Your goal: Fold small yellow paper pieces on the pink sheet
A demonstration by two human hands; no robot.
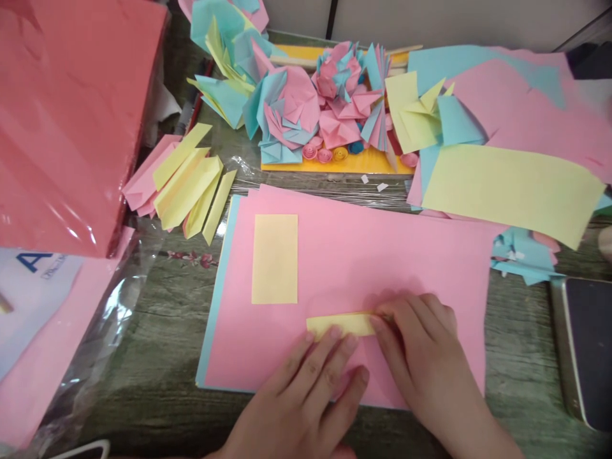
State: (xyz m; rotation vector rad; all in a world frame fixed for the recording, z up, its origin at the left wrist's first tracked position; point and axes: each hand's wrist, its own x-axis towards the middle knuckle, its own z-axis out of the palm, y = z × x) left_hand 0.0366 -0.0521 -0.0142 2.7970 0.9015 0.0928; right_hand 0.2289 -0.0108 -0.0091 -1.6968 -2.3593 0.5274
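Note:
A narrow folded strip of yellow paper (342, 326) lies on a stack of pink sheets (363, 255). My left hand (310, 389) rests with outstretched fingers, its fingertips pressing on the strip's lower edge. At the strip's right end, my right hand (421, 357) pinches it between thumb and bent fingers, hiding that end. A flat yellow paper rectangle (275, 259) sits on the pink sheet, up and to the left of both hands. Blue paper shows along the stack's left edge.
Folded yellow and pink strips (189, 191) lie to the left, near a wrapped red paper pack (71, 121). Paper flowers (291, 108) stand on an orange board (282, 166) behind. Loose paper sheets (511, 185) cover the back right. A phone (590, 350) lies at the right edge.

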